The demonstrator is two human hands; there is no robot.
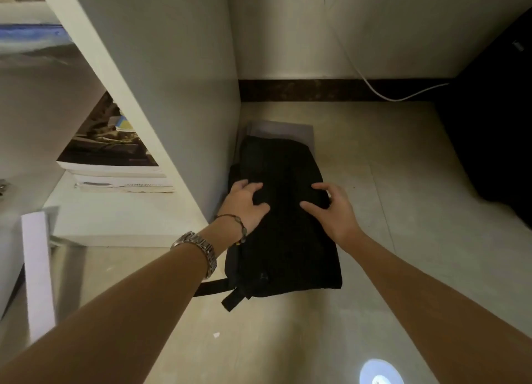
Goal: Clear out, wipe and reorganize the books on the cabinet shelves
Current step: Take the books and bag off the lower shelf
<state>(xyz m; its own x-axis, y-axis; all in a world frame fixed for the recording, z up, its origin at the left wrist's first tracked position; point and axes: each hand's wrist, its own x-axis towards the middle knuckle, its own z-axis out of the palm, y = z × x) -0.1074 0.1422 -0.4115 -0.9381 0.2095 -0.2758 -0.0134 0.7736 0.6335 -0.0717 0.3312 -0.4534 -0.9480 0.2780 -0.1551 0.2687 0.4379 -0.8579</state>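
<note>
Head view: a black bag [283, 211] lies flat on the floor [388, 182], just beside the cabinet's white side panel [184, 95]. The left hand [244, 203] grips the bag's left edge, fingers curled into the fabric. The right hand [331, 208] rests on its top with fingers bent and spread; whether it pinches fabric I cannot tell. The books [115, 165] lie stacked flat on the cabinet's bottom shelf [115, 216], left of the panel. A white cable [374, 90] trails along the wall behind.

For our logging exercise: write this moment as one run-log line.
left hand grips black bag | right hand touches bag | bag flat on floor beside cabinet | books stacked on shelf
</note>
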